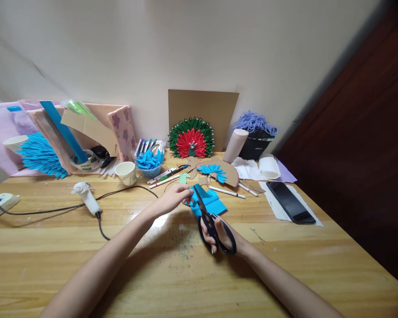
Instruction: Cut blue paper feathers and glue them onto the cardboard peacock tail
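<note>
My right hand (215,234) is closed round the handles of black scissors (209,219), whose blades point away over a blue sheet (215,204) that looks like paper or felt. Pinched between the fingers of my left hand (177,196) is a blue piece at the left of the blades; whether it joins the sheet is hard to see. Just beyond lie a brown cardboard semicircle (231,176) with blue petals (213,171) on it and a small pale green cutout (183,178). Small scraps dot the table near my hands.
Behind stands a red and green fan-shaped peacock (192,138) before a cardboard panel (204,106). To the left are a bowl of blue pieces (149,161), a paper cup (126,173) and a corded glue gun (86,198). A phone (290,202) lies right, beside several markers (227,192).
</note>
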`<action>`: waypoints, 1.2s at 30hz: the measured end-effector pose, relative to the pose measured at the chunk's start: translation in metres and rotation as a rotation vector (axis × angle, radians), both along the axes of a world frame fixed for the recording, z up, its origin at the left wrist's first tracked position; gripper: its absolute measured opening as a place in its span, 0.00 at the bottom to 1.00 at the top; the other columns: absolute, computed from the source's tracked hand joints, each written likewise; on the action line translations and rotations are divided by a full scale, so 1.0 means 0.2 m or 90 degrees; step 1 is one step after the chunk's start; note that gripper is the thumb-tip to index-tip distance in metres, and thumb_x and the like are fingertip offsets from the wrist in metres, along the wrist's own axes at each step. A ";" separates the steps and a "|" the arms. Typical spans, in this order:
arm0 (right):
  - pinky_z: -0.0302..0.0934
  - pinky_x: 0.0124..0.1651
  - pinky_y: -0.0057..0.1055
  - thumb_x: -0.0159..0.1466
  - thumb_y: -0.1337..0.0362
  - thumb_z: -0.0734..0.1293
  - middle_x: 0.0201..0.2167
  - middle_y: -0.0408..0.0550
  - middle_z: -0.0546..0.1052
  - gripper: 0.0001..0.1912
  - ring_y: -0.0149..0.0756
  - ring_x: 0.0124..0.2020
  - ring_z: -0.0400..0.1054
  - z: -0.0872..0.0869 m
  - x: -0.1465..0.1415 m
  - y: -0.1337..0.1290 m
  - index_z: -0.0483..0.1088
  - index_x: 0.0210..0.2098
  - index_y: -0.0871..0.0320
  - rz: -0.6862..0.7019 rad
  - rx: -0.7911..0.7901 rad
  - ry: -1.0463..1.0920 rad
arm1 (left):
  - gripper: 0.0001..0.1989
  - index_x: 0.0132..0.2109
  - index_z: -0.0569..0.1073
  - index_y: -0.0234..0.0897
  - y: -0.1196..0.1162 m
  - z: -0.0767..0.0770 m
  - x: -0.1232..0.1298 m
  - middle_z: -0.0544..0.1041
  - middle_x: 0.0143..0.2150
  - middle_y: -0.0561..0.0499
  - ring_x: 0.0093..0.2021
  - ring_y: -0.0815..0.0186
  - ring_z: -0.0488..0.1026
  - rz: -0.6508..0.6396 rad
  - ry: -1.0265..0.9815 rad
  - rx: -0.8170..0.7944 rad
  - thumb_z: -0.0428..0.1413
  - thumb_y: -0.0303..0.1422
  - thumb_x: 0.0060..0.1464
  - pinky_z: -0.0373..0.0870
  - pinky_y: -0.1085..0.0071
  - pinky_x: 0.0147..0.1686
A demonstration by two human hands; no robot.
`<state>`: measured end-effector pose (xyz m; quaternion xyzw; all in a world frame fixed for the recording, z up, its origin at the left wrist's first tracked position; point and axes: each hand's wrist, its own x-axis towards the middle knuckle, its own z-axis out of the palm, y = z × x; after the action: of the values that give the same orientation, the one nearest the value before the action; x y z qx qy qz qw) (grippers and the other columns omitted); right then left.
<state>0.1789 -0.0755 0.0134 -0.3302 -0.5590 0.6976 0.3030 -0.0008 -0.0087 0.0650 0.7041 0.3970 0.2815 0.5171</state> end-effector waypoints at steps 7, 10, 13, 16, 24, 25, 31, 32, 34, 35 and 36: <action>0.55 0.13 0.20 0.46 0.30 0.54 0.14 0.34 0.55 0.34 0.20 0.12 0.49 -0.06 0.00 0.01 0.56 0.25 0.58 -0.006 0.041 -0.014 | 0.14 0.22 0.63 0.35 0.00 0.01 0.00 0.64 0.20 0.55 0.24 0.71 0.62 0.002 0.000 -0.008 0.46 0.37 0.52 0.59 0.75 0.26; 0.54 0.12 0.19 0.47 0.32 0.55 0.14 0.34 0.55 0.33 0.19 0.11 0.48 -0.06 0.00 0.01 0.55 0.25 0.58 -0.023 0.042 -0.017 | 0.14 0.22 0.63 0.35 0.00 0.00 0.00 0.64 0.20 0.55 0.24 0.71 0.62 0.008 -0.001 -0.010 0.46 0.37 0.51 0.59 0.75 0.26; 0.53 0.11 0.19 0.47 0.33 0.56 0.14 0.34 0.55 0.31 0.19 0.11 0.47 -0.04 0.00 0.01 0.54 0.24 0.58 -0.040 0.042 -0.034 | 0.14 0.22 0.63 0.35 0.01 -0.01 0.00 0.64 0.20 0.55 0.23 0.72 0.61 0.011 -0.024 -0.026 0.47 0.37 0.51 0.57 0.75 0.25; 0.53 0.11 0.18 0.48 0.34 0.57 0.14 0.34 0.56 0.31 0.19 0.11 0.48 -0.03 0.00 0.01 0.55 0.25 0.58 -0.046 0.051 -0.052 | 0.14 0.21 0.62 0.34 0.01 0.01 0.00 0.62 0.19 0.56 0.21 0.73 0.58 0.014 -0.047 -0.063 0.48 0.38 0.50 0.54 0.74 0.23; 0.53 0.11 0.18 0.49 0.34 0.57 0.14 0.34 0.56 0.30 0.19 0.11 0.49 -0.05 0.01 0.02 0.56 0.25 0.59 -0.058 0.066 -0.082 | 0.12 0.24 0.63 0.33 0.04 0.03 -0.07 0.64 0.20 0.56 0.22 0.74 0.58 -0.030 -0.114 -0.233 0.51 0.38 0.47 0.51 0.75 0.23; 0.53 0.10 0.18 0.49 0.34 0.56 0.14 0.34 0.56 0.31 0.19 0.11 0.49 -0.06 0.01 0.02 0.56 0.25 0.59 -0.062 0.065 -0.082 | 0.12 0.25 0.63 0.33 0.05 0.02 -0.09 0.65 0.21 0.55 0.23 0.74 0.59 -0.031 -0.120 -0.254 0.52 0.38 0.47 0.52 0.76 0.23; 0.52 0.10 0.18 0.49 0.33 0.54 0.13 0.34 0.56 0.32 0.19 0.09 0.50 -0.06 0.02 0.03 0.57 0.24 0.59 -0.073 0.048 -0.067 | 0.16 0.25 0.67 0.33 0.16 -0.07 -0.19 0.65 0.22 0.53 0.22 0.71 0.61 0.086 0.168 -0.069 0.48 0.42 0.50 0.54 0.74 0.23; 0.52 0.10 0.18 0.49 0.33 0.54 0.13 0.34 0.56 0.32 0.19 0.09 0.50 -0.06 0.02 0.03 0.57 0.24 0.59 -0.074 0.049 -0.065 | 0.17 0.24 0.67 0.33 0.17 -0.09 -0.21 0.65 0.22 0.52 0.24 0.69 0.63 0.117 0.259 -0.003 0.47 0.42 0.51 0.55 0.73 0.25; 0.51 0.10 0.18 0.48 0.32 0.53 0.12 0.34 0.56 0.33 0.19 0.09 0.51 -0.05 0.03 0.04 0.57 0.24 0.59 -0.082 0.048 -0.058 | 0.15 0.27 0.69 0.34 0.18 -0.13 -0.22 0.68 0.27 0.48 0.30 0.63 0.66 0.212 0.419 0.126 0.49 0.41 0.51 0.59 0.71 0.29; 0.51 0.10 0.18 0.48 0.32 0.53 0.12 0.33 0.56 0.33 0.19 0.08 0.51 -0.05 0.03 0.04 0.57 0.24 0.59 -0.088 0.048 -0.056 | 0.12 0.30 0.70 0.34 0.18 -0.15 -0.22 0.69 0.31 0.46 0.34 0.61 0.67 0.275 0.471 0.190 0.51 0.40 0.50 0.60 0.69 0.31; 0.51 0.10 0.18 0.48 0.32 0.53 0.12 0.34 0.56 0.33 0.20 0.08 0.51 -0.05 0.03 0.05 0.57 0.24 0.59 -0.095 0.052 -0.055 | 0.11 0.34 0.70 0.34 0.17 -0.16 -0.21 0.69 0.35 0.44 0.37 0.59 0.67 0.319 0.495 0.249 0.52 0.39 0.50 0.61 0.68 0.34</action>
<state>0.1858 -0.0662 0.0040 -0.3880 -0.5731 0.6350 0.3431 -0.0429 0.0253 0.0329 0.7240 0.6567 0.1830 0.1056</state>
